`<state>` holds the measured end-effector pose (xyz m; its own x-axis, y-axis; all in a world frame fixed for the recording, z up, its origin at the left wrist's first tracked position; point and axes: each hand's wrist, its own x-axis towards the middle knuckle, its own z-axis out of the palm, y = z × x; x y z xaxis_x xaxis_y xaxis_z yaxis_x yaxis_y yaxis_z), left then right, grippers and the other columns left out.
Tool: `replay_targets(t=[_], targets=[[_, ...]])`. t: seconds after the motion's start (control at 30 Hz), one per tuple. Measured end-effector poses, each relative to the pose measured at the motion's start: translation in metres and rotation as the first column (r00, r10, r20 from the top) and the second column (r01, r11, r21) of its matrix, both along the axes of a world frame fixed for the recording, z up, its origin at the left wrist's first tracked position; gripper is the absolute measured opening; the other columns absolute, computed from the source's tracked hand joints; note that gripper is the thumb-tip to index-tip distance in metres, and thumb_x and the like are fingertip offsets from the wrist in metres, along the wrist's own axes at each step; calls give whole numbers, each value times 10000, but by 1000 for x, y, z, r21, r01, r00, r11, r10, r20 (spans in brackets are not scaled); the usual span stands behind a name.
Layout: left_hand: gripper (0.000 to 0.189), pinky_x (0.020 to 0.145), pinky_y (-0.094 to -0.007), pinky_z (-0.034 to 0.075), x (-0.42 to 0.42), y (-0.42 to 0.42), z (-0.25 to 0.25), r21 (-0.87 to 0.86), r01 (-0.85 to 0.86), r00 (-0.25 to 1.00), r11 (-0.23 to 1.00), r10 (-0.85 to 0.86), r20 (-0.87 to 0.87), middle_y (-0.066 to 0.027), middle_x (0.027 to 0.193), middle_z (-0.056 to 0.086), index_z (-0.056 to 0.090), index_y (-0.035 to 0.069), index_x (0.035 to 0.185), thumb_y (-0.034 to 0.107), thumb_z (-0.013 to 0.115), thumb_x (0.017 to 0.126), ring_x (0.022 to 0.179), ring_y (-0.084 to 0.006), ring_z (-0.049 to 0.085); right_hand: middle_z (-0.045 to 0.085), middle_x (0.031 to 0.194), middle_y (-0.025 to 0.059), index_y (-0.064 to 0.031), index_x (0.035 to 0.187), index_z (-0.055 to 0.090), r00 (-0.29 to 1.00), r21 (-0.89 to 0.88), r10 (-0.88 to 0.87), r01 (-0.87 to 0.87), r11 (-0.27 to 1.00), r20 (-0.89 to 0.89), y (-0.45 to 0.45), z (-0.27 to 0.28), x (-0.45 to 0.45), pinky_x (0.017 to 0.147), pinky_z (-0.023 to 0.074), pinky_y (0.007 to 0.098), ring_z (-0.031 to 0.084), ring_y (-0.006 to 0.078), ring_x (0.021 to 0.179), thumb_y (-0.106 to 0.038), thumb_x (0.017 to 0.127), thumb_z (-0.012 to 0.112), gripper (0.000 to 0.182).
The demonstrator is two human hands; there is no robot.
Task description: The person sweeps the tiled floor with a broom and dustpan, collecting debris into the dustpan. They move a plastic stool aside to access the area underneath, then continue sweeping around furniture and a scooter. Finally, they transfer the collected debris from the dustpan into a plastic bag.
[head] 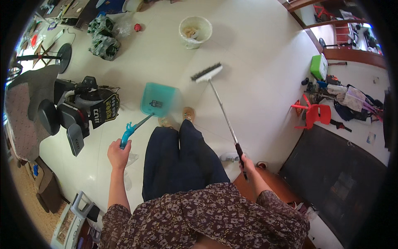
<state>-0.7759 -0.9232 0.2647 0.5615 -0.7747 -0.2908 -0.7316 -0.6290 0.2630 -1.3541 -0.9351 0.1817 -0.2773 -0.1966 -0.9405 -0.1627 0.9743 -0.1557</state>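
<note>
My left hand (119,155) grips the blue handle of a long-handled dustpan (159,99). Its teal pan is in front of my feet, and part of its right side is blurred. In my right hand (247,164) is the dark grip of a floor brush (209,73) with a metal pole. The white brush head, edged with dark bristles, lies farther out and to the right of the pan. Beyond both stands a pale waste bin (196,31) with a liner and some crumpled waste inside.
An electric scooter (77,109) stands on the left, near a fan base (64,58). Filled plastic bags (104,37) and a small red object (137,27) lie farther ahead. On the right are a red child's chair (318,115), a green box (318,67) and a dark board (332,180).
</note>
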Motion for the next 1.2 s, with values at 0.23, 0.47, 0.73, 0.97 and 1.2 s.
replay_targets(t=[0.23, 0.47, 0.73, 0.97, 1.2], targets=[[375, 595, -447, 413, -18, -16, -2, -3, 49, 997, 999, -48, 56, -130, 649, 526, 529, 39, 652, 334, 726, 773, 651, -321, 536, 491, 524, 23, -113, 674, 508, 971, -367, 115, -32, 930, 208, -249, -90, 18, 435, 376, 302, 454, 153, 440, -509, 972, 416, 504], [361, 596, -430, 411, -37, -35, -9, -17, 111, 991, 994, -110, 81, -117, 650, 511, 514, 38, 642, 290, 742, 762, 653, -315, 521, 534, 574, 45, -85, 751, 535, 999, -175, -45, 42, 984, -16, -359, -137, 11, 421, 347, 359, 483, 184, 463, -394, 938, 386, 390], [333, 584, -432, 401, -29, -43, -11, -31, 284, 957, 958, -281, 77, -114, 650, 511, 530, 46, 644, 272, 752, 748, 648, -310, 514, 505, 525, 68, -24, 847, 541, 927, 52, -327, 323, 945, 185, -99, -120, 17, 455, 427, 339, 489, 201, 437, -485, 988, 385, 507], [287, 581, -431, 398, -5, -25, -16, -84, 354, 935, 931, -354, 25, -105, 640, 507, 564, 65, 659, 266, 755, 734, 645, -311, 509, 482, 592, 25, -29, 918, 536, 769, 244, -551, 494, 834, 325, 49, -22, 75, 417, 389, 239, 453, 127, 455, -512, 961, 458, 492], [263, 576, -417, 387, 13, 2, -20, -146, 481, 875, 864, -483, 29, -99, 614, 503, 567, 77, 638, 243, 759, 707, 639, -301, 505, 536, 594, 21, -61, 840, 570, 973, -278, -227, 207, 938, -38, 98, 29, 98, 437, 413, 254, 488, 107, 453, -399, 910, 612, 348]])
